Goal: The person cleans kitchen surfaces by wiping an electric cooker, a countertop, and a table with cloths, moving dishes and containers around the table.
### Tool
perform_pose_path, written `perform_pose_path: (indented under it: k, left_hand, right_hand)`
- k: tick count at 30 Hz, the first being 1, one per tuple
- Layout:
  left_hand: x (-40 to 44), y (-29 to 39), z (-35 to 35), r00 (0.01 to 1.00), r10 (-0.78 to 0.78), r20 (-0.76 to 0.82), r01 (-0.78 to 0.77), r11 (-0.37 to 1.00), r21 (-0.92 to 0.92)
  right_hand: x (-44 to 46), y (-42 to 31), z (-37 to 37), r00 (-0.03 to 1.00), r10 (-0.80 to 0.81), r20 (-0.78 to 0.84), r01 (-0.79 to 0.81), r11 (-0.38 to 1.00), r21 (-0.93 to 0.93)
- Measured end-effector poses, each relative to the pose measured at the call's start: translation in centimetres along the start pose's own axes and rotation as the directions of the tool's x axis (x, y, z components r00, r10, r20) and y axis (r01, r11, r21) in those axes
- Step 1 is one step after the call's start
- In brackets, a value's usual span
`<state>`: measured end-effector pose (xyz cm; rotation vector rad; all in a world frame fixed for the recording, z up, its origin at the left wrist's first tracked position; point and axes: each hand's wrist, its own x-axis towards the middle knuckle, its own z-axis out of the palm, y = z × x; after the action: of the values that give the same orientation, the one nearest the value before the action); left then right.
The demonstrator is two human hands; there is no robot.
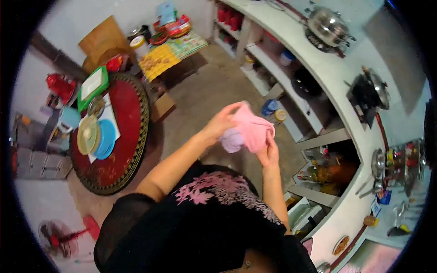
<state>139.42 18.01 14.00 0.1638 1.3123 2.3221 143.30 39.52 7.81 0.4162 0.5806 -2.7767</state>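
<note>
A pink cloth (251,127) is held up in front of my body, bunched and folded. A lilac cloth part (232,140) hangs below my left hand; I cannot tell whether it is a separate cloth. My left hand (222,123) grips the left side of the bundle, its fingertips partly hidden behind the pink fabric. At the lower right edge, my right hand (269,154) pinches the pink cloth between thumb and fingers.
To the left stands a round red table (129,136) with a blue plate (106,139) and a green-framed tray (93,86). A curved white counter (334,75) on the right carries a steel pot (328,28). A cardboard box (162,107) sits on the floor.
</note>
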Motion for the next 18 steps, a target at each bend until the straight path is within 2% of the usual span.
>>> perform_pose_path:
  k: [1, 3, 5, 8, 11, 12, 14, 15, 16, 17, 18]
  left_hand:
    - [-0.1, 0.8, 0.4, 0.999, 0.026, -0.036, -0.025, 0.999, 0.022]
    - [-0.2, 1.7, 0.4, 0.996, 0.063, -0.069, -0.059, 0.997, 0.056]
    - [0.0, 1.9, -0.2, 0.995, 0.075, -0.064, -0.070, 0.994, 0.080]
    - [0.2, 2.5, 0.3, 0.991, 0.074, -0.114, -0.047, 0.974, 0.223]
    - [0.7, 2.3, 0.2, 0.991, 0.096, -0.094, -0.056, 0.932, 0.359]
    - [0.8, 2.4, 0.3, 0.991, 0.114, -0.072, -0.077, 0.918, 0.388]
    - [0.7, 3.1, 0.7, 0.990, 0.138, -0.034, -0.109, 0.889, 0.444]
    - [0.8, 3.4, 0.5, 0.967, 0.255, -0.013, -0.191, 0.758, 0.623]
    - [1.0, 3.9, 0.1, 0.932, 0.360, 0.037, -0.256, 0.583, 0.771]
    - [1.3, 4.4, -0.2, 0.886, 0.450, 0.113, -0.301, 0.373, 0.878]
    - [1.3, 5.0, -0.2, 0.886, 0.451, 0.104, -0.261, 0.301, 0.917]
  right_hand:
    - [-0.2, -0.6, 0.0, 0.999, -0.033, -0.016, 0.032, 0.999, -0.027]
    - [-0.7, -1.4, 0.8, 0.995, -0.060, 0.080, 0.076, 0.974, -0.212]
    - [-1.6, -1.9, 2.2, 0.994, -0.078, 0.074, 0.094, 0.964, -0.249]
    - [-2.4, -2.3, 3.8, 0.989, -0.137, 0.050, 0.146, 0.935, -0.323]
    - [-2.1, -2.3, 3.5, 0.987, -0.076, 0.145, 0.139, 0.856, -0.498]
    - [-2.4, -2.0, 4.2, 0.990, -0.075, 0.117, 0.130, 0.801, -0.585]
    - [-2.0, -2.3, 4.0, 0.988, -0.127, 0.090, 0.135, 0.409, -0.902]
    - [-1.9, -2.2, 4.2, 0.985, -0.152, 0.082, 0.107, 0.171, -0.979]
    - [-2.4, -2.0, 4.4, 0.900, -0.381, 0.213, 0.218, -0.030, -0.976]
    - [-1.9, -2.4, 3.3, 0.858, -0.432, 0.279, 0.224, -0.174, -0.959]
    - [-1.9, -3.2, 3.3, 0.858, -0.430, 0.281, 0.240, -0.149, -0.959]
